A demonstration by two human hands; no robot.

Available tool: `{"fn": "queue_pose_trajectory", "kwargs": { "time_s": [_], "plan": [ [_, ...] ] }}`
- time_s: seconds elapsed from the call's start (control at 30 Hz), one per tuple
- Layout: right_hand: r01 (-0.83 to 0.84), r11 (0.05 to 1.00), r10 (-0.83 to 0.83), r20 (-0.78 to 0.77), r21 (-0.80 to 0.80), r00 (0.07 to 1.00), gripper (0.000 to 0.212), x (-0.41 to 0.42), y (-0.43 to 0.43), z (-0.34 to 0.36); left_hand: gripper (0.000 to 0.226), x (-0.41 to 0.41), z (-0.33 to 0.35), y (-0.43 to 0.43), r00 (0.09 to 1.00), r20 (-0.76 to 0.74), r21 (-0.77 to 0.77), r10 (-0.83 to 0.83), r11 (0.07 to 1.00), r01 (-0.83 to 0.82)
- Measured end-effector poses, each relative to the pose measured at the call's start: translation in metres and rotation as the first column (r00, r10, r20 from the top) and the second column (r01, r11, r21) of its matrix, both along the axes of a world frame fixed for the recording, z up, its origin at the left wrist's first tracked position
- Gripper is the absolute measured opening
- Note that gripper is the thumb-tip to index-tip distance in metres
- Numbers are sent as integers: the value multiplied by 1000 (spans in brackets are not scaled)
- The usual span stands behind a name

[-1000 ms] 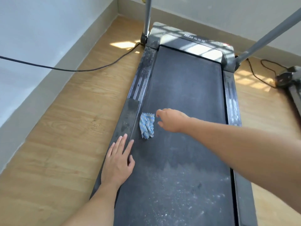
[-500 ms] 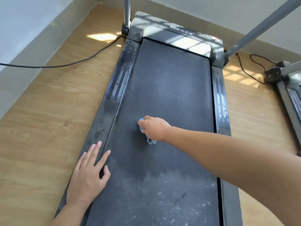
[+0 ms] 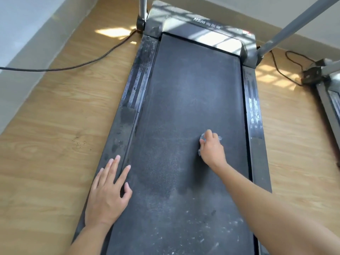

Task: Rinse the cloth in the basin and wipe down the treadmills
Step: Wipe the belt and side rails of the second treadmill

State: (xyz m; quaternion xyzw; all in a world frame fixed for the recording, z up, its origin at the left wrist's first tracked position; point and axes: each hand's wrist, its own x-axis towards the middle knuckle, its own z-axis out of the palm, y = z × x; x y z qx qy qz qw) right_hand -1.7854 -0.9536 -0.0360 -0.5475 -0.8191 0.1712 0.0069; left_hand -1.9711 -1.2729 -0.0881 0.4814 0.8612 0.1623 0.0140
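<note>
A dusty black treadmill [image 3: 184,92] runs up the middle of the view, its belt speckled white near me and darker where wiped. My right hand [image 3: 211,150] presses a small blue-and-white cloth [image 3: 203,136] onto the right half of the belt; the fingers curl over it and only its edges show. My left hand [image 3: 108,192] lies flat with spread fingers on the left side rail and the belt's edge.
Grey uprights [image 3: 292,27] rise from the treadmill's front corners. A black cable [image 3: 88,63] crosses the wooden floor at the left toward the wall. A second treadmill [image 3: 329,92] and its cable lie at the right edge.
My right hand took hold of the cloth near the left rail and has swept it across the belt to the right. My left hand stays planted on the rail.
</note>
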Motion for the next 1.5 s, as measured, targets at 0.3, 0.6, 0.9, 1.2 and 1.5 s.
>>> {"fn": "queue_pose_trajectory", "kwargs": {
  "time_s": [0.3, 0.6, 0.9, 1.2, 1.5],
  "plan": [
    [-566, 824, 564, 78, -1, 822, 33, -176, -101, -1, 58, -6, 1, -3, 1000, -27, -18, -2, 1000, 1],
    [-70, 997, 72, 206, -17, 976, 29, 92, 13, 10, 60, 0, 0, 1, 1000, -20, 8, -2, 1000, 2],
    [33, 998, -40, 168, 47, 985, 14, 82, -11, 5, 60, -1, -2, 4, 999, -38, -27, -11, 1000, 10],
    [-595, 796, 597, -22, -108, 802, 27, -150, -126, 5, 78, -5, -1, -2, 999, -21, -66, 32, 997, -34],
    [-295, 941, 293, -34, -165, 955, 40, 5, -61, 5, 76, -4, 2, -3, 998, 50, -71, 32, 997, -29]
  ]
}}
